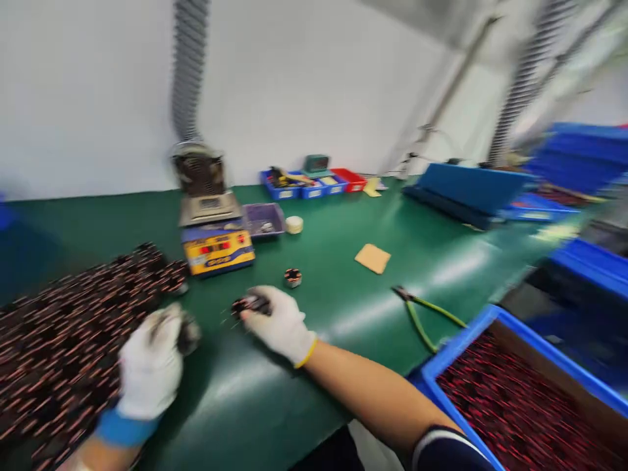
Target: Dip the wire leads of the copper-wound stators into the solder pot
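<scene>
My left hand (151, 366), in a white glove with a blue cuff, is beside the near right edge of a wide spread of dark parts with copper windings (73, 327). Its fingers are curled round a grey, roundish piece (189, 333), too blurred to name. Over the green table, my right hand (279, 320), gloved in white with a yellow hem, grips a small copper-wound stator (251, 305); thin wires stick out from it. Just beyond that hand a single wound stator (293, 278) stands on the table.
A yellow-and-blue soldering unit (218, 252) stands behind my hands, beside a purple tray (265, 219) and a white roll (294, 225). Rightward lie a tan pad (373, 258), green-handled pliers (417, 311) and a blue bin (483, 320) of red-and-dark parts. Small bins (314, 186) line the wall.
</scene>
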Available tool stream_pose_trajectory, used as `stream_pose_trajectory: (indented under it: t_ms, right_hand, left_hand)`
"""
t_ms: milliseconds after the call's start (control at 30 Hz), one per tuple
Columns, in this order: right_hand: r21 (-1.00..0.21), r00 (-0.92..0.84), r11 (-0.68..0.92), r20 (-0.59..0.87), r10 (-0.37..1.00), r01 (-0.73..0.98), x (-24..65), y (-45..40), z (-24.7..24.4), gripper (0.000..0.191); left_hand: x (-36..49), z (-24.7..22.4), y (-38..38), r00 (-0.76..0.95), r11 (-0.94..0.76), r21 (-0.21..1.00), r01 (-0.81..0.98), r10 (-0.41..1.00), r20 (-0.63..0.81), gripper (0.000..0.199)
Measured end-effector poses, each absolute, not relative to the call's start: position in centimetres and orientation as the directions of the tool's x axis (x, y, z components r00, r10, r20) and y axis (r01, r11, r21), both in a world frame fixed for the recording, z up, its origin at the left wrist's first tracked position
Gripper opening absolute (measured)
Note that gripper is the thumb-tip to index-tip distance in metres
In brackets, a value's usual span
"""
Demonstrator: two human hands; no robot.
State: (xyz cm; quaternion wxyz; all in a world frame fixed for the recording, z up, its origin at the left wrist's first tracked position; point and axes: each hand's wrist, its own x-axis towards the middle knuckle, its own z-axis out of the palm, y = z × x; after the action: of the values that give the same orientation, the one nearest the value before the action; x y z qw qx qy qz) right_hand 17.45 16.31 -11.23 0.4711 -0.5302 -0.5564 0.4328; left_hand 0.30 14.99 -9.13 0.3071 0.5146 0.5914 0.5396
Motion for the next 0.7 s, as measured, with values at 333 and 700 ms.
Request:
stream_pose_trajectory:
  t_ms: [333,700]
  right_hand:
    - [-0.999,0.016,-0.016,-0.015,1.0,0.033,17.0,16.9,-11.4,0.046]
    - [-0.984,0.021,0.036,0.041,0.999,0.172,17.1,16.8,-11.6,0.049]
  left_hand:
    - [1.4,-10.7,15.0,0.101,0.054,0.996,0.074,0.993,-0.061,0.058]
    - [0.8,-10.8,13.8,0.088,-0.233,0.968,0.097,0.97,0.225,0.016]
